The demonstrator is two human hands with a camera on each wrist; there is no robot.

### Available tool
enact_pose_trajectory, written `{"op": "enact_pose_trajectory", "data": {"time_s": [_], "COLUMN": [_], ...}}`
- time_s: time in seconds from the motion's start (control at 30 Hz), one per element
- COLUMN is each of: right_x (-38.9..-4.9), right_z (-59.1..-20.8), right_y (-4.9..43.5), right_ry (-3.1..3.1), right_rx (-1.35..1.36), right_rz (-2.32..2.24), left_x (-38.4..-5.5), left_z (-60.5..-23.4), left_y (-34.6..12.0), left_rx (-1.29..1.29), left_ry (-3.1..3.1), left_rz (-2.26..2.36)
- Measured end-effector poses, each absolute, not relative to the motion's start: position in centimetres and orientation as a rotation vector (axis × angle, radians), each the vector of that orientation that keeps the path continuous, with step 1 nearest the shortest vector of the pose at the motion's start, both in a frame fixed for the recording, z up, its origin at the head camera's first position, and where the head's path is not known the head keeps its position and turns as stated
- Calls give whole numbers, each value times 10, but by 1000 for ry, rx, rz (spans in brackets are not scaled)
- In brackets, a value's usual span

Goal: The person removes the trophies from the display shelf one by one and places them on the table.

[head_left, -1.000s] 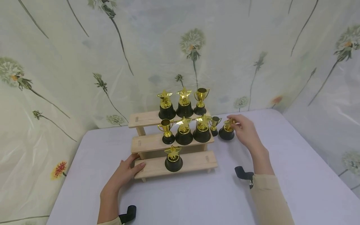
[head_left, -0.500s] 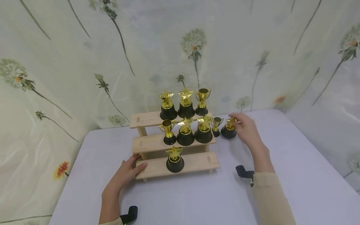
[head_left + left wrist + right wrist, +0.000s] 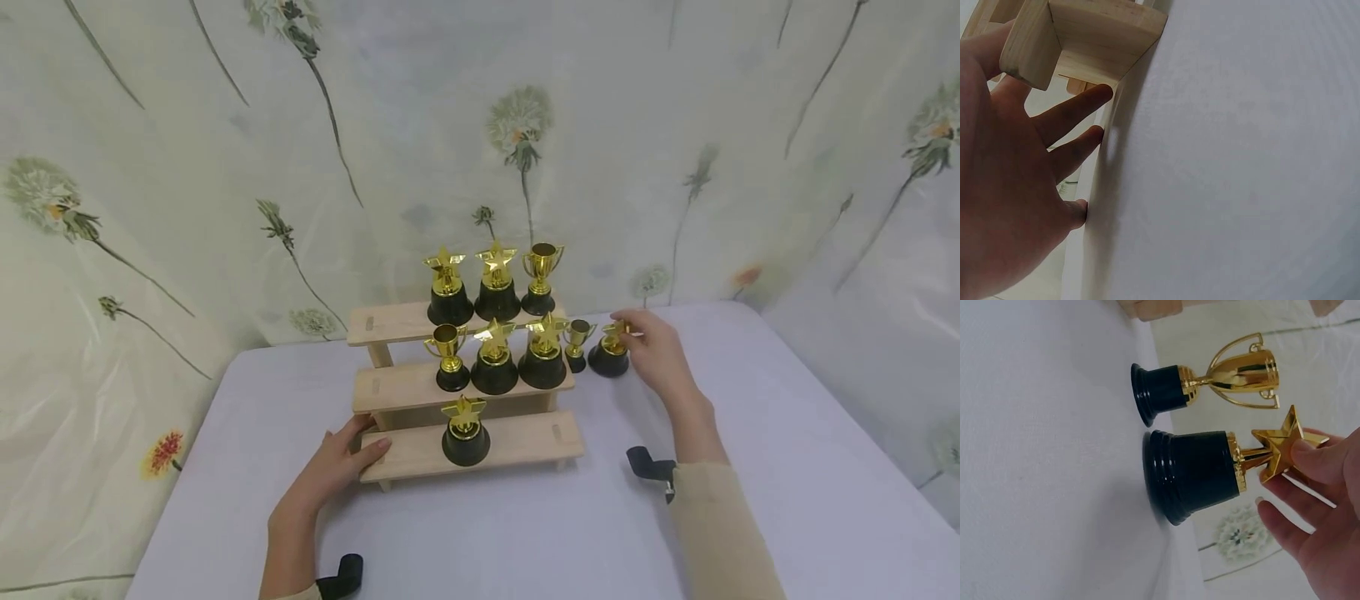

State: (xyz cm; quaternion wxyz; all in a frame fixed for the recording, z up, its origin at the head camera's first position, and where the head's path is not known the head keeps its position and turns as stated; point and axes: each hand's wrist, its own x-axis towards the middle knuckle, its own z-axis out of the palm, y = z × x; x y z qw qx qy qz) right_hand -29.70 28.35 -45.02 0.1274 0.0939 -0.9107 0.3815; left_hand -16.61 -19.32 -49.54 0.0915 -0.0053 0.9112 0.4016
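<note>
My right hand [image 3: 654,343] pinches the gold star on top of a star trophy [image 3: 1200,469] between thumb and fingers. This trophy's black base stands on the table to the right of the wooden stand. Beside it is a small gold cup trophy [image 3: 1235,378] with two handles, upright on the table. At the other end, my left hand [image 3: 333,462] holds the left end of the three-step wooden display stand [image 3: 525,433], thumb on the lowest step. In the left wrist view its other fingers [image 3: 1075,115] spread below the step's end, tips at the table.
Two star trophies [image 3: 495,287] and a cup trophy [image 3: 540,279] stand on the top step. The middle step carries a cup trophy [image 3: 450,358] and two star trophies [image 3: 542,358]. One star trophy [image 3: 465,433] is on the lowest step. A flowered curtain [image 3: 420,125] hangs behind.
The whole scene shifts slightly with the head camera. Both hands keep their hold, and the trophies and stand stay in place.
</note>
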Motion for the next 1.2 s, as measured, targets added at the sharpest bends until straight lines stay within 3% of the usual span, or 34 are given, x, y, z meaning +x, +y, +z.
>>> {"op": "enact_pose_trajectory", "data": {"time_s": [1.2], "right_x": [-311], "right_z": [-463], "right_y": [278], "right_ry": [-2700], "right_rx": [156], "right_rz": [1115], "left_x": [-170], "left_z": [-502], "left_y": [-196], "left_rx": [14], "left_ry": [2715], "left_rz": [1198]}}
